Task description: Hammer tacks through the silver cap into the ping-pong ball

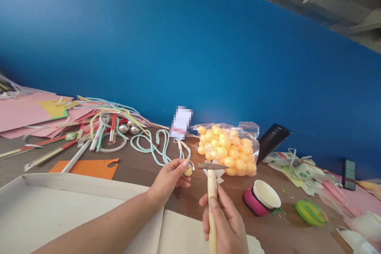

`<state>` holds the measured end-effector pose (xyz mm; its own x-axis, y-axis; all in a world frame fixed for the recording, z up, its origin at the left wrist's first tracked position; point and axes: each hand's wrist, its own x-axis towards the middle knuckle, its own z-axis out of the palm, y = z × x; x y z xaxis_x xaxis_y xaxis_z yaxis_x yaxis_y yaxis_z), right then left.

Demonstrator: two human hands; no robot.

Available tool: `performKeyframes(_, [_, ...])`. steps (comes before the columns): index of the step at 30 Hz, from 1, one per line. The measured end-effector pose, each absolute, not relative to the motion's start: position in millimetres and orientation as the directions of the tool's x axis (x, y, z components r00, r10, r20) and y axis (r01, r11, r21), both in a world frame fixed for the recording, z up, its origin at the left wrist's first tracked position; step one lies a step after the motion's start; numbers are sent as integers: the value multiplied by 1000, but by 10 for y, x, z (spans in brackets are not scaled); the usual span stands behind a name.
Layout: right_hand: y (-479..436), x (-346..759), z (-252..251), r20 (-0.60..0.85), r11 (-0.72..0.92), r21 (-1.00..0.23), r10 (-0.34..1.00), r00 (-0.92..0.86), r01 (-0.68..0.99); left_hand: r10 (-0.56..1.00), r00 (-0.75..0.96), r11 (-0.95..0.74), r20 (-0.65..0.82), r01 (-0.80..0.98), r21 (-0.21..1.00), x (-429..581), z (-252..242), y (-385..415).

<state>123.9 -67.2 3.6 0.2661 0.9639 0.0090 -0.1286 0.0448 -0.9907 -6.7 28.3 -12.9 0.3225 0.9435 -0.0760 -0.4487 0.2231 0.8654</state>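
Observation:
A shiny silver ball (189, 169) with a pale patch is pinched between the thumb and fingers of my left hand (171, 175), just above the brown table (184, 200). My right hand (223, 218) is closed around the light wooden handle of a small hammer (212, 184), its metal head at the top, close to the right of the ball. Behind the ball, a pale blue cord (162, 149) lies looped on the table and joins a white badge (181, 123). Beyond the hammer sits a clear bag of yellow-orange balls (233, 152).
A white tray (89, 184) and orange card (86, 168) are at left, beside straws, sticks and pink paper (26, 111). Rightward are a black cylinder (272, 141), a cup in a magenta sleeve (258, 200), a green lid (311, 212) and a phone (349, 174). A blue wall (178, 47) stands behind.

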Motion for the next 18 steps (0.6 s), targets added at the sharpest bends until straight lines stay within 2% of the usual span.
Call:
performKeyframes(6, [-672,1217,10,9,8,-1000,965,261,4,947,308,228,-92,-444,867,-67,-135,283])
performKeyframes(18, [-666,1230,-6,33,36,-999,966,257,-6,950,301,211,-84,-419,883,-60,-156,288])
